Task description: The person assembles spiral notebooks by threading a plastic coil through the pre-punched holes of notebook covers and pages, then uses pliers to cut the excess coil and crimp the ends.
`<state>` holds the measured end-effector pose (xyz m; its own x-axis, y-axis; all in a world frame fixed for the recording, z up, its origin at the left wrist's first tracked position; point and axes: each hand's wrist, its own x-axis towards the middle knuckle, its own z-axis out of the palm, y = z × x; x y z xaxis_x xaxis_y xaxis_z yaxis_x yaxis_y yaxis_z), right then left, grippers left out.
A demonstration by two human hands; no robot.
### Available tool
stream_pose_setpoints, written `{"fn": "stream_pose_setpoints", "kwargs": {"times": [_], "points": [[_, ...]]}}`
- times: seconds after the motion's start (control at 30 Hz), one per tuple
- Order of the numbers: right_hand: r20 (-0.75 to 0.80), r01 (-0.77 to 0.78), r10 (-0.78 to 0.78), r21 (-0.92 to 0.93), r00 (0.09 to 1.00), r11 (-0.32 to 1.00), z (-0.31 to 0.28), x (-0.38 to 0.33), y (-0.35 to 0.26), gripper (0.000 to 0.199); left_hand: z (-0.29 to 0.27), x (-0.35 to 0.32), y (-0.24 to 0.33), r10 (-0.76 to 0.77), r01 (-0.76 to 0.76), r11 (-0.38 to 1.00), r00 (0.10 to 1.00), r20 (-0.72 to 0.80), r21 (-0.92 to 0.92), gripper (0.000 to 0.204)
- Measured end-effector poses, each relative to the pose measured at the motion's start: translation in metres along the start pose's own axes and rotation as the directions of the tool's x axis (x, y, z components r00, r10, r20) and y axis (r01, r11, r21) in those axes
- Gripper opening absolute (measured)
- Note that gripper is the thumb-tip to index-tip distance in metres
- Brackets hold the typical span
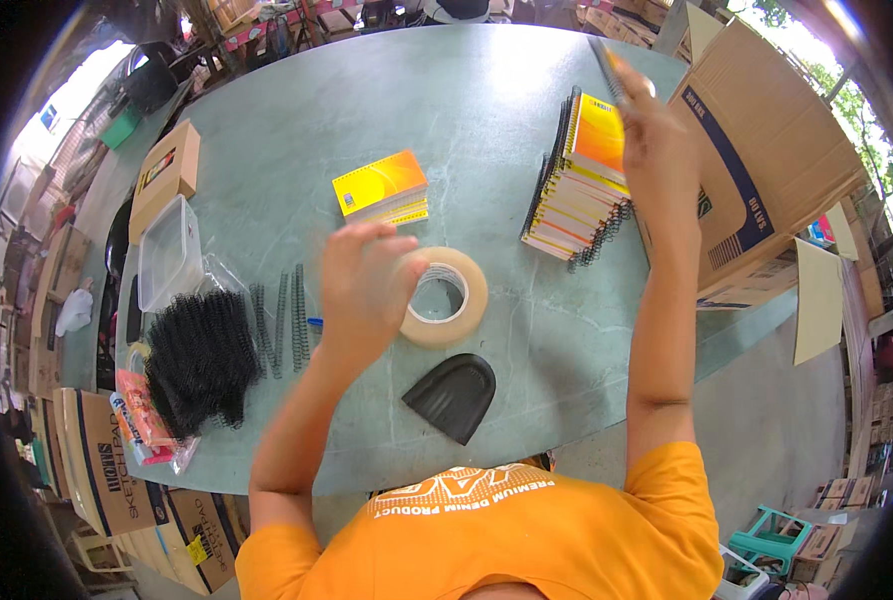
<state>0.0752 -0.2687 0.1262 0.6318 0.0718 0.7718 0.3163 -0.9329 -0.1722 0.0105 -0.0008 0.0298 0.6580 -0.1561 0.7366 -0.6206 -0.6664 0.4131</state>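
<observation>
My right hand [656, 135] is closed on a small spiral notebook [606, 70], seen edge-on with its dark coil and some orange cover showing. Just beside it stands a stack of coil-bound notebooks [576, 190] with yellow-orange covers. Slightly blurred, my left hand [361, 285] hovers with loosely bent fingers and the thumb apart; nothing shows in it. A large roll of tape [471, 310] lies next to that hand. Beyond it sits a small pile of punched yellow-orange pads [381, 188] without coils. A black rounded pad-like piece [453, 397] rests nearer my body.
Black spiral coils [201, 355] are heaped at the left, several more lying singly beside them. A clear plastic box [171, 255] and a brown carton [166, 180] stand behind. At the right leans a large open cardboard box [766, 160]. The table's [496, 120] near edge curves before me.
</observation>
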Motion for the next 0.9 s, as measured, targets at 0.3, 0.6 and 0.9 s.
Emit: {"fn": "stream_pose_setpoints", "kwargs": {"times": [0.3, 0.6, 0.9], "points": [[0.244, 0.035, 0.006, -0.161, 0.970, 0.986, 0.046, -0.037, 0.023, 0.033, 0.010, -0.025, -0.016, 0.020, -0.012, 0.998, 0.989, 0.146, -0.056, 0.014], [0.273, 0.092, -0.059, -0.111, 0.960, 0.990, 0.046, -0.041, 0.023, 0.033, 0.035, -0.014, -0.065, -0.016, 0.007, 0.998, 0.990, 0.139, 0.063, 0.009], [0.083, 0.210, -0.208, -0.012, 0.975, 0.978, 0.035, -0.042, 0.013, 0.035, 0.062, 0.007, -0.161, -0.203, 0.010, 0.819, 0.940, 0.274, 0.574, 0.018]]}}
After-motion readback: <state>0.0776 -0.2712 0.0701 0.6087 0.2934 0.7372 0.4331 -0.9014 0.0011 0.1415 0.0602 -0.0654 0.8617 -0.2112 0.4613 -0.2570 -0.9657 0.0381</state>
